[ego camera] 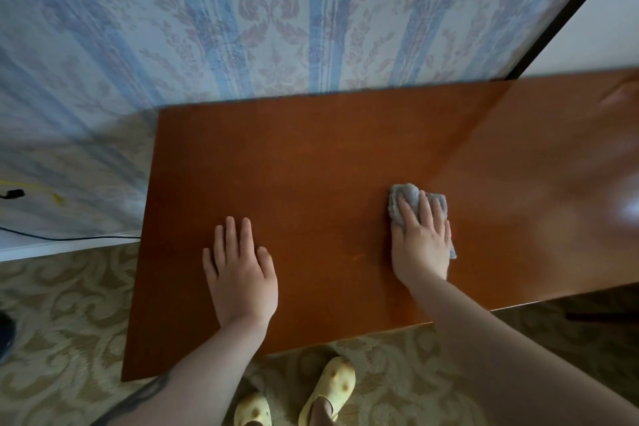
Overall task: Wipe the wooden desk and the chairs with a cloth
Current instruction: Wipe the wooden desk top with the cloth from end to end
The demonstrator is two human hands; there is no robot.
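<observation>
A wooden desk [311, 166] is seen from above, its reddish-brown top filling the middle and right of the view. Its far edge is set against a wall [242, 17] papered in pale blue stripes with a faded floral pattern. Light is reflected as a bright glare on the desk's right part.

A grey cloth [411, 199] is pressed flat on the desk, right of centre and nearer the front edge than the wall. It is covered by the right hand [420, 242], laid palm down with the fingers close together and stretched forward over the cloth. The cloth is crumpled and shows beyond the fingertips and along the hand's right side. It is pressed down under the palm rather than pinched.

The left hand [242, 273] is laid flat on the bare wood, left of centre and well apart from the cloth. Its fingers are straight and slightly spread, and nothing is held in it.

Both bare forearms are seen reaching in from the bottom of the view. A dark tattoo is partly seen on the left forearm.

Below the desk's front edge, yellow clogs [328, 387] are seen on a beige patterned carpet [62, 304]. A black cable [69, 238] is seen running along the base of the wall at the left.
</observation>
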